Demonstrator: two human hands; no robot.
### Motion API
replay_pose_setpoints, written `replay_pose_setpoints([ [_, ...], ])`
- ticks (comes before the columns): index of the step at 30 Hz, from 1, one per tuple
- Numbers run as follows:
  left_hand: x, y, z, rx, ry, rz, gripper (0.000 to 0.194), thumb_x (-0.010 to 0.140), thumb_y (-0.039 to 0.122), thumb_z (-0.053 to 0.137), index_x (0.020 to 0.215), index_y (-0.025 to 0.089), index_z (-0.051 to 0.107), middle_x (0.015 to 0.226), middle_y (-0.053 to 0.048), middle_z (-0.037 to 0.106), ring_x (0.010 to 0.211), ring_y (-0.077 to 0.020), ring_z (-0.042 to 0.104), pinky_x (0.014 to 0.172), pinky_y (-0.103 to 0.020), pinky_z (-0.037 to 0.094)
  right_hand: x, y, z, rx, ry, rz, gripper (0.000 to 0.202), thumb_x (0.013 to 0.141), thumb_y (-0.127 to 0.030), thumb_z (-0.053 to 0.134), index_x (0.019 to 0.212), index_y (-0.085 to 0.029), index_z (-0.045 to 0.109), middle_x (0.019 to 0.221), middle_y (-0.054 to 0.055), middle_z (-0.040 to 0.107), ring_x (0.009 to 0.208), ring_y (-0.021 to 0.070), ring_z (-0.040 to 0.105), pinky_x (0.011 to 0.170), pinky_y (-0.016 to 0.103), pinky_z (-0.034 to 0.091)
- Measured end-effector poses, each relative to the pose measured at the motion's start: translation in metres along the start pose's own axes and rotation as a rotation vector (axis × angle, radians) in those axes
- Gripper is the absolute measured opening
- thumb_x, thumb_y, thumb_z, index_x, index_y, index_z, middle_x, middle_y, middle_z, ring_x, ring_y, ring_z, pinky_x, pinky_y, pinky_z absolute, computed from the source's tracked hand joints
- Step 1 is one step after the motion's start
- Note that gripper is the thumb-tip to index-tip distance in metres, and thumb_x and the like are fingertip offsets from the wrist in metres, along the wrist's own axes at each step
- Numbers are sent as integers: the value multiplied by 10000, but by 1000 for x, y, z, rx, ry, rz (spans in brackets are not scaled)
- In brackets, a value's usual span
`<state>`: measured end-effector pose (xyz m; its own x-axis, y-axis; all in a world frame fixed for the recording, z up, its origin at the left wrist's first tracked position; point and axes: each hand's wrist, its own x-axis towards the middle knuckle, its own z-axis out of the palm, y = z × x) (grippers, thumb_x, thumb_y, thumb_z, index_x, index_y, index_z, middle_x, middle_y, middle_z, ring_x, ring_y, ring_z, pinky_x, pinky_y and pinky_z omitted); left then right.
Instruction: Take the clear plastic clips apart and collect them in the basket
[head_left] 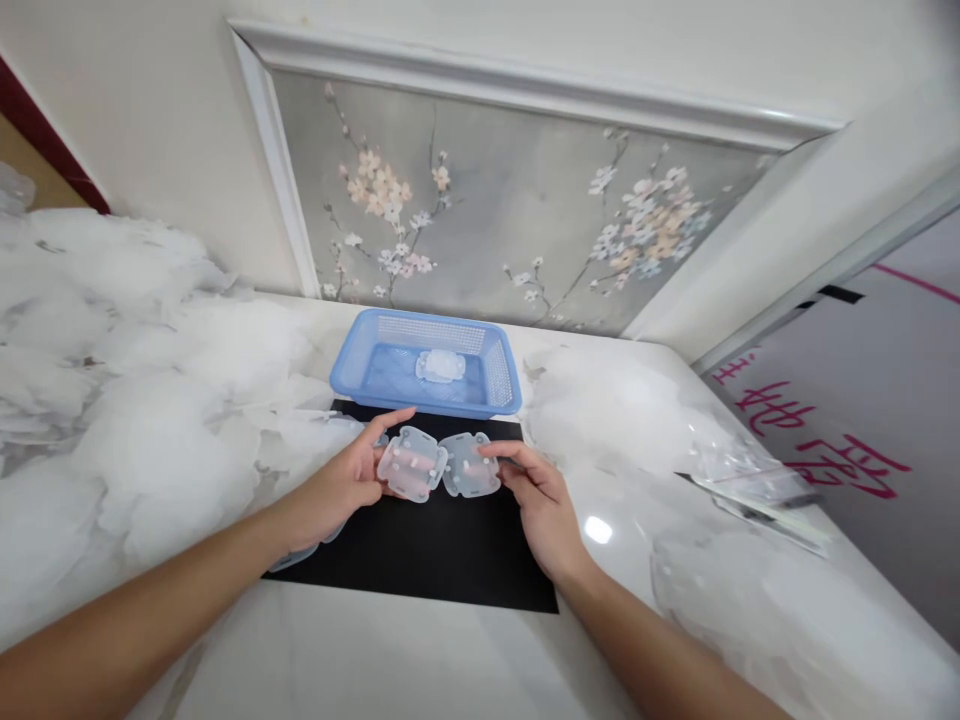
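Observation:
Two joined translucent plastic pieces (pixel 412 464) are held up over a black mat (pixel 442 555). My left hand (pixel 354 470) grips the left piece from its outer side, with the index finger stretched out above it. The right piece (pixel 470 466) is held by my right hand (pixel 536 490), its index finger on the front face and other fingers at the edge or behind. More clear pieces (pixel 296 558) lie partly hidden beneath my left hand and forearm.
Behind the mat stands a blue basket (pixel 424 405) with similar pieces (pixel 441 365) inside. White translucent heaps (pixel 172 400) cover the left side; bags (pixel 607 410) of similar material and clear plastic packets (pixel 757 515) lie right. A flowered wall panel (pixel 487 200) rises behind.

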<state>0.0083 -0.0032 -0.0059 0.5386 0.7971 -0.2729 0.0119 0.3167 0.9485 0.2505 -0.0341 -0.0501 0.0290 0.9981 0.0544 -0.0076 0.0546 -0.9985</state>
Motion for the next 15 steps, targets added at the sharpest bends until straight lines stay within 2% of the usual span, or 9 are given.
replay_pose_setpoints([
  [6,1,-1,2,11,-25,15,897,697,4,515,1501,309,257,1102,-7,717,1017,-179,665,952,-346,440,2,2,0,-24,-29,-19,192,867,-285,575,1016,-239,687,909,36,748,890,226,692,852,385,502],
  [9,1,0,3,8,-28,25,874,688,10,535,1477,302,296,1093,1,714,1008,-173,667,950,-340,453,3,2,0,-41,18,-30,149,845,-326,643,954,-241,699,979,53,717,940,234,677,868,397,509],
  [11,1,1,4,37,-18,34,814,707,32,568,1446,296,353,1095,-1,713,1010,-178,666,954,-345,457,3,0,0,-92,82,-80,143,840,-373,673,875,-237,697,1110,74,672,1074,254,632,930,410,484],
  [13,1,1,6,111,14,39,593,774,109,616,1333,263,496,1112,-27,712,1023,-196,658,964,-357,455,2,-1,-1,-103,145,-107,207,852,-427,675,799,-228,652,1210,81,633,1177,267,577,979,421,451],
  [15,0,2,7,197,80,53,258,847,245,640,1104,225,627,1147,-60,700,1051,-219,639,974,-364,445,0,0,0,-46,159,-80,273,881,-474,642,785,-227,580,1131,74,668,1108,254,610,932,418,472],
])
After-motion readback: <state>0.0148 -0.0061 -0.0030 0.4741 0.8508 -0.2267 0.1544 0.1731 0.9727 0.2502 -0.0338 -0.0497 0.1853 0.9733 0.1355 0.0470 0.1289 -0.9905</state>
